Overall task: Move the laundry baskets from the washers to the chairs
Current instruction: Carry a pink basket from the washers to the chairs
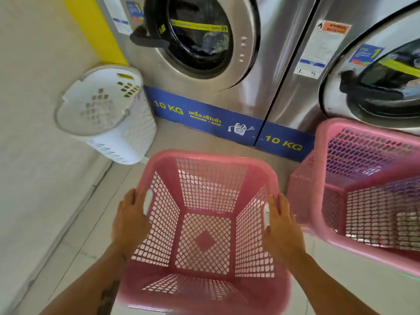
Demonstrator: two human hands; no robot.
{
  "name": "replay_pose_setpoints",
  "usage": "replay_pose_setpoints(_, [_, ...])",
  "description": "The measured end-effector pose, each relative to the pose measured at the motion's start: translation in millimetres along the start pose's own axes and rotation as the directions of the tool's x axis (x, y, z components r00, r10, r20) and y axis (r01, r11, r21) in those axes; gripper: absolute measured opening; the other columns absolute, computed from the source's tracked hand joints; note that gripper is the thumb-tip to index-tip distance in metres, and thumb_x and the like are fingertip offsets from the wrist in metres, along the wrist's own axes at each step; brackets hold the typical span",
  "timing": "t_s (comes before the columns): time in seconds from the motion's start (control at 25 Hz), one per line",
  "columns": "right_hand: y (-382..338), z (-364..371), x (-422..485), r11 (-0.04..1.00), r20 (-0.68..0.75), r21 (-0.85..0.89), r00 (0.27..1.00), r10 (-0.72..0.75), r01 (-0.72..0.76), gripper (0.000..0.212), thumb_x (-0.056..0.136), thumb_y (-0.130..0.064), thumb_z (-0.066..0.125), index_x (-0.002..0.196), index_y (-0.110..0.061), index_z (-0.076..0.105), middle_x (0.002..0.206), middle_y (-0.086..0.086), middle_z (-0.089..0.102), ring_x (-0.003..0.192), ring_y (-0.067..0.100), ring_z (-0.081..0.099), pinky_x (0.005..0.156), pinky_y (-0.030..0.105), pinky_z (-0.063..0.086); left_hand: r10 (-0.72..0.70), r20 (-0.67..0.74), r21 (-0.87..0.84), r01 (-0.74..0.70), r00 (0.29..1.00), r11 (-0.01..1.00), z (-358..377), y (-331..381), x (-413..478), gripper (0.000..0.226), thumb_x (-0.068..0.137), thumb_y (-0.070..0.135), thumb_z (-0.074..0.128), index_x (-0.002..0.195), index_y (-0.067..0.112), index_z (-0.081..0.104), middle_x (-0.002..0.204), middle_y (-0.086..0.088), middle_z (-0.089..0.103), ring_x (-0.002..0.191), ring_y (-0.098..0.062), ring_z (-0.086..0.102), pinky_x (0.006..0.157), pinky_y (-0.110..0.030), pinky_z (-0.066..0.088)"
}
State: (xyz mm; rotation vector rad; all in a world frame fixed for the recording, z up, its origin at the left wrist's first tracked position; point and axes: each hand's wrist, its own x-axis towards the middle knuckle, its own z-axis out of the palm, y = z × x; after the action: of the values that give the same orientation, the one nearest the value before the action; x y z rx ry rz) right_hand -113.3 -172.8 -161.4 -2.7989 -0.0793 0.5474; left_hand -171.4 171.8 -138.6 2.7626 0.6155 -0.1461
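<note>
An empty pink lattice laundry basket (pixel 211 173) is right below me in front of the left washer (pixel 204 42). My left hand (pixel 129 218) grips its left rim by the handle slot. My right hand (pixel 280 223) grips the right rim by the other slot. A second pink basket (pixel 363 169) stands to the right, under the right washer (pixel 372 83). A white round basket (pixel 104 114) leans tilted against the left washer's lower corner at the left.
Both steel washers have closed doors with laundry behind the glass. A blue "10 KG" strip (pixel 204 117) runs along their base. A pale wall (pixel 34 110) bounds the left side, with a yellow strip (pixel 91 26) by the washer. The floor is light tile (pixel 86 235).
</note>
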Motion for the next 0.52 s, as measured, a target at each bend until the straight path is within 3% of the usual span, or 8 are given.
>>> replay_pose_setpoints(0.12, [1.9,32.1,-9.1,1.000,0.045,-0.031,0.999,-0.001,0.003,0.088,0.084,-0.016,0.061,0.154,-0.018,0.008,0.162,0.010,0.004,0.142,0.037,0.027,0.099,0.050,0.049,-0.062,0.052,-0.023,0.063,0.997,0.998,14.4,-11.8,-18.6,0.071,0.078,0.050,0.042,0.143,0.022,0.040,0.132,-0.010,0.051,0.112,-0.029,0.054,0.086,-0.046,0.055])
replay_pose_setpoints(0.28, [-0.7,80.7,-11.6,0.998,0.027,-0.056,1.000,0.011,-0.010,0.079,0.085,-0.020,0.062,0.151,-0.014,0.018,0.158,0.013,0.015,0.136,0.039,0.036,0.098,0.053,0.048,-0.077,0.055,-0.001,0.077,0.996,0.997,55.1,-39.2,-26.9,0.067,0.084,0.035,0.061,0.146,0.024,0.039,0.144,-0.008,0.045,0.126,-0.030,0.047,0.096,-0.045,0.048])
replay_pose_setpoints(0.52, [-12.4,144.5,-13.5,1.000,-0.038,-0.018,0.999,0.001,-0.001,0.079,0.080,-0.012,0.065,0.145,-0.015,0.021,0.150,0.011,0.025,0.123,0.039,0.046,0.082,0.053,0.055,-0.033,-0.043,0.006,0.033,0.999,0.999,94.4,-86.6,-25.9,0.064,0.081,0.031,0.052,0.144,0.020,0.041,0.143,-0.011,0.044,0.120,-0.035,0.050,0.090,-0.047,0.050])
